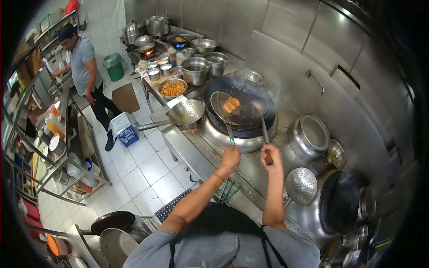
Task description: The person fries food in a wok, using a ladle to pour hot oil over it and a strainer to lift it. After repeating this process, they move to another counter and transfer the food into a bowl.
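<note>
My left hand [230,157] is closed round the handle of a round wire-mesh skimmer [217,106], which is over the dark wok [250,87]. A golden-brown fried piece of food [231,105] lies on the mesh. My right hand [273,157] grips the wooden end of a long-handled ladle [264,129]; its head is over the wok beside the skimmer and looks blurred. Dark liquid shows inside the wok, on a steel burner ring [263,140]. To the left, a perforated strainer [187,112] rests at the stove edge, its handle sticking out.
A bowl of fried pieces [173,88] and steel pots [195,70] stand behind the wok. On my right are a perforated ladle [301,185] and a second wok [339,201]. A co-worker [85,67] stands at the left near shelves [67,152]; a blue-and-white container [126,129] is on the floor.
</note>
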The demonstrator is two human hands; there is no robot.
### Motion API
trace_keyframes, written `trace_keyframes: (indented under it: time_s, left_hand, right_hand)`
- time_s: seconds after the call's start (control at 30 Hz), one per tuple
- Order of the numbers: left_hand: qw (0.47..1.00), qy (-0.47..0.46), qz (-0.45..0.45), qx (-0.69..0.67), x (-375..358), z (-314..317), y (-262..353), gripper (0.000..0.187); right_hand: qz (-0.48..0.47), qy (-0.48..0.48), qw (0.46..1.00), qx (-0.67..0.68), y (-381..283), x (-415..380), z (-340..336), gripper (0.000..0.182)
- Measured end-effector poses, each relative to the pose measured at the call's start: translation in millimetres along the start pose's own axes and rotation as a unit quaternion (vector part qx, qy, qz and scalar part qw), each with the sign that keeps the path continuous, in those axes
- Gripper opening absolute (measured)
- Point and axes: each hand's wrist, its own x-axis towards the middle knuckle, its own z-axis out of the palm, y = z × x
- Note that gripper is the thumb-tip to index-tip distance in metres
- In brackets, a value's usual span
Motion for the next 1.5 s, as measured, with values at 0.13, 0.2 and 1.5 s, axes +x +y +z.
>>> trace_keyframes:
  time_s: [0.13,0.2,1.5]
  left_hand:
    - [0.999,0.022,0.01,0.029,-1,3,2,0.013]
    - [0.999,0.02,0.016,0.026,0,2,1,0.015]
    - [0.999,0.008,0.019,0.032,4,7,6,0.019]
  right_hand:
    - [0.095,-0.087,0.975,0.182,-13,0,-19,0.016]
    - [0.108,-0.134,0.958,0.231,-14,-3,-19,0.025]
    - [0.125,-0.101,0.946,0.28,-17,-5,-9,0.022]
